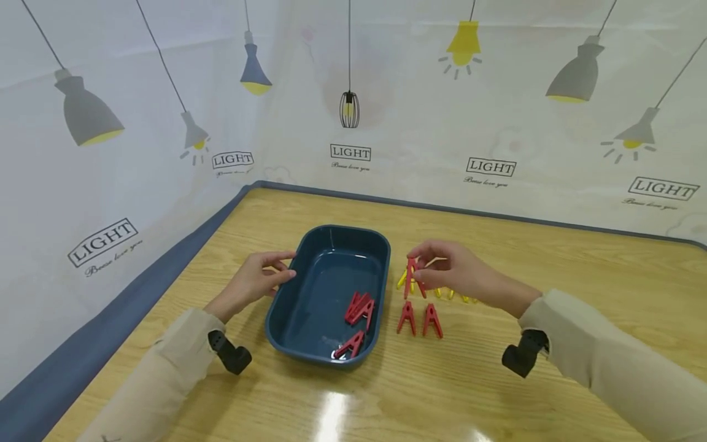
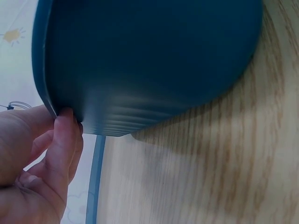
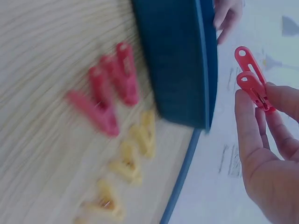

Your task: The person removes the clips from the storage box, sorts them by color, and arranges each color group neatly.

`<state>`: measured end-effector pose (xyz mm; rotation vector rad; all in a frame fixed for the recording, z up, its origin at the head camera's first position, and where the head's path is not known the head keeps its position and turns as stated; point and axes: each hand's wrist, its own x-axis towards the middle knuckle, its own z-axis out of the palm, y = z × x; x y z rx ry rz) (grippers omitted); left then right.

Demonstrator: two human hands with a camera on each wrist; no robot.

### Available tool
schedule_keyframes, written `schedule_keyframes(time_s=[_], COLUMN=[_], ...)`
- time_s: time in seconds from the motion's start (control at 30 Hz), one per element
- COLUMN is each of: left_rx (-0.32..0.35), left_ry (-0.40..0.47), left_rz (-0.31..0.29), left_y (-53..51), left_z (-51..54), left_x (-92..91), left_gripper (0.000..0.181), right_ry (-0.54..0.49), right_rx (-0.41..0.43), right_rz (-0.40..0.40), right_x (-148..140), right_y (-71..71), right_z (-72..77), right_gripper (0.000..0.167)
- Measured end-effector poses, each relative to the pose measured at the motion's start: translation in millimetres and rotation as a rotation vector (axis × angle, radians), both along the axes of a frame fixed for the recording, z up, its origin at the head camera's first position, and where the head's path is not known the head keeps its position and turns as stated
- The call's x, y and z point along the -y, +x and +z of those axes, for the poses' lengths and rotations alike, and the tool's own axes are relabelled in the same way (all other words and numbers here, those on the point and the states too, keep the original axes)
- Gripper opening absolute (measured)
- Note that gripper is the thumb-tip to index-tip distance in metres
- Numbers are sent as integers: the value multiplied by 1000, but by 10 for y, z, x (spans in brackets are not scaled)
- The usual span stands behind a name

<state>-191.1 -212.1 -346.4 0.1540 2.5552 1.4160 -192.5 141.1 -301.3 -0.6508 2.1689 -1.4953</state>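
Right grip (image 1: pixel 452 265) pinches red clothespin (image 3: pixel 252 81) near spring, handle ends free, above desk (image 1: pixel 469 387). On near side of right grip: two red clothespins (image 1: pixel 406 318) (image 1: pixel 432 320) on desk. Beneath and behind it: yellow clothespins (image 3: pixel 132 169), seemingly grouped by colour within its reach. To its left: blue tray (image 1: pixel 309 301), rim pinched by left grip (image 1: pixel 255 277), probably to steady it. Inside: several red clothespins (image 1: pixel 360 309), some overlapping, all toward right grip's side.

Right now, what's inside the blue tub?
Inside the blue tub, a cluster of overlapping red clothespins lies toward the right side; another red clothespin lies apart at the near end. Overlap covers parts of the cluster, so its count is uncertain.
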Motion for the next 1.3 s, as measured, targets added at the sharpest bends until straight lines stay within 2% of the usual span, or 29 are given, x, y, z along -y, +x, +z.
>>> schedule_keyframes(time_s=[0.3, 0.63, 0.83, 1.13, 1.3], left_rx=[0, -3, -8, -9, -9], left_ry=[4, -3, -5, -18, -15], left_rz=[0, -2, -4, -2, 5], left_y=[0, 3, 0, 4, 1], left_z=[-6, -7, -13, -8, -19], left_x=[10, -1, -1, -10, -8], left_gripper=[45, 45, 45, 45, 45], right_ry=[70, 99, 166, 203, 250], right_rx=[31, 97, 45, -29, -97], right_rz=[-76, -130, -157, -176, -193], right_x=[-402, -640, -697, -722, -701], right_y=[74, 167, 196, 254, 280], right_z=[-209, -578, -680, -745, -755], right_gripper=[39, 40, 39, 34, 32])
